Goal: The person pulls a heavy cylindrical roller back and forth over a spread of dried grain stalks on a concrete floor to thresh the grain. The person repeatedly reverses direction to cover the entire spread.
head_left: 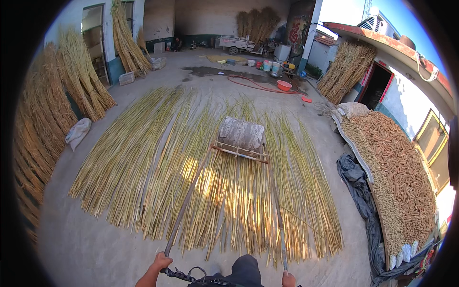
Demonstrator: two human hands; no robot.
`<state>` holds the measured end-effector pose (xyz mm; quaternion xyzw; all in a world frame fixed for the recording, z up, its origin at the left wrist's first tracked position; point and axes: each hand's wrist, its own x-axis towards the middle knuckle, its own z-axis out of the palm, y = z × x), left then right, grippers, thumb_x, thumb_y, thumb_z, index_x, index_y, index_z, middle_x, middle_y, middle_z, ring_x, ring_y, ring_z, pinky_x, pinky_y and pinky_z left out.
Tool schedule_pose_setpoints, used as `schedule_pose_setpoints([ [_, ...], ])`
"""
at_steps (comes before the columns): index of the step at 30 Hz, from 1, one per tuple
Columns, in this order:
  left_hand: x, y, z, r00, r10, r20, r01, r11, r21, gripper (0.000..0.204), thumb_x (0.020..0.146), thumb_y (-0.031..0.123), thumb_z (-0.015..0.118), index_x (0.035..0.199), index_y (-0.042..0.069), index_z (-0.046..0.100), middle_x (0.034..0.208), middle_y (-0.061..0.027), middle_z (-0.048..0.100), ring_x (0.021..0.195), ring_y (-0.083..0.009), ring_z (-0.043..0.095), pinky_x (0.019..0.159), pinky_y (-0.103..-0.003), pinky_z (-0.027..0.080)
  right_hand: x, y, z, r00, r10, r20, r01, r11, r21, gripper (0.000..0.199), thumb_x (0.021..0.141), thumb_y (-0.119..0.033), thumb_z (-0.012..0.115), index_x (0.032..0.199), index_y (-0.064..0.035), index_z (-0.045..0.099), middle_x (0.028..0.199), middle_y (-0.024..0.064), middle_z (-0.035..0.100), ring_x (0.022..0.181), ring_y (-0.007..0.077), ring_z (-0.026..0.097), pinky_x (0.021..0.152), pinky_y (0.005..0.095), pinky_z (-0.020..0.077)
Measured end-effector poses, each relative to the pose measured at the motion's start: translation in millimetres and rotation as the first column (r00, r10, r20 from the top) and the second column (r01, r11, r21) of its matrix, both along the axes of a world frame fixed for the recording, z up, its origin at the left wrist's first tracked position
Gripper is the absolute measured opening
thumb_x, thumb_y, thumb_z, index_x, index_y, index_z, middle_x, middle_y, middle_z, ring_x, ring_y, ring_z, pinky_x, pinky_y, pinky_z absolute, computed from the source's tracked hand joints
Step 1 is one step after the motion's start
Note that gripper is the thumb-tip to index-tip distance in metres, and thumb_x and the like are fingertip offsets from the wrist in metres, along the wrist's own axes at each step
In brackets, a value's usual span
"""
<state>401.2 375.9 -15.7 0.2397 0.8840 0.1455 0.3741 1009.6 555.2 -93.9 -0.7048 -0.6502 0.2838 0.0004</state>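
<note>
With fingers wrapped, left hand [161,260] and right hand [288,280], round long brownish-grey poles [188,201], likely to steer grey stone cylinder [242,133] over yellow-green stalks [136,143].

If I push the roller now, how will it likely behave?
The roller, a thick, stone-like cylinder, is probably heavy. Lying on its side in the frame, it should roll rather than tip. The loose stalks around it may shift, making it jolt slightly.
</note>
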Motion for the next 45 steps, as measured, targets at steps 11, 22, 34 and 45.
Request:
schedule_pose_setpoints([
  [11, -21.6, 66.5, -2.2, 0.999, 0.011, 0.053, -0.013, 0.999, 0.037, 0.025, 0.059, 0.023, 0.063, 0.055, -0.001, 0.059, 0.054, -0.0132, 0.058, 0.051, -0.0222, 0.059, 0.051, -0.035, 0.047, -37.9, 73.4, 42.7, 0.991, -0.122, -0.053, 0.119, 0.991, -0.061, 0.055, 0.09, -0.044, 0.032, 0.086, 0.0053, 0.057, 0.086, 0.0293, 0.058, 0.082, 0.045, 0.054, 0.07, 0.0518, 0.0412],
  [22, -40.4, 143.6, -21.8, 1.0, 0.013, 0.028, -0.013, 1.0, -0.013, 0.029, 0.056, 0.027, 0.067, 0.061, -0.002, 0.061, 0.06, -0.0146, 0.061, 0.058, -0.0235, 0.062, 0.057, -0.034, 0.049, -28.4, 161.5, -23.2, 0.992, 0.093, 0.089, -0.103, 0.989, 0.105, 0.053, 0.089, -0.04, 0.03, 0.08, 0.0032, 0.059, 0.081, 0.0291, 0.057, 0.08, 0.0439, 0.055, 0.068, 0.0519, 0.0416],
  [34, -30.7, 234.9, -17.5, 0.997, 0.063, 0.045, -0.063, 0.998, -0.009, 0.034, 0.058, 0.024, 0.065, 0.071, -0.007, 0.061, 0.066, -0.0192, 0.062, 0.061, -0.0267, 0.062, 0.057, -0.037, 0.049, -40.2, 247.1, 10.6, 0.997, -0.006, 0.075, 0.027, 0.96, -0.279, 0.037, 0.085, -0.029, 0.037, 0.091, 0.0024, 0.055, 0.086, 0.0231, 0.058, 0.077, 0.0369, 0.058, 0.053, 0.0457, 0.0481],
  [45, -45.9, 330.1, -20.7, 0.998, 0.054, -0.012, -0.053, 0.996, 0.071, 0.033, 0.056, 0.023, 0.064, 0.068, -0.007, 0.059, 0.063, -0.0192, 0.06, 0.058, -0.0254, 0.062, 0.055, -0.036, 0.048, -74.8, 374.2, 30.5, 0.989, -0.091, -0.118, 0.088, 0.996, -0.03, 0.06, 0.087, -0.043, 0.032, 0.074, 0.0088, 0.059, 0.066, 0.0266, 0.058, 0.063, 0.037, 0.06, 0.066, 0.045, 0.046],
])
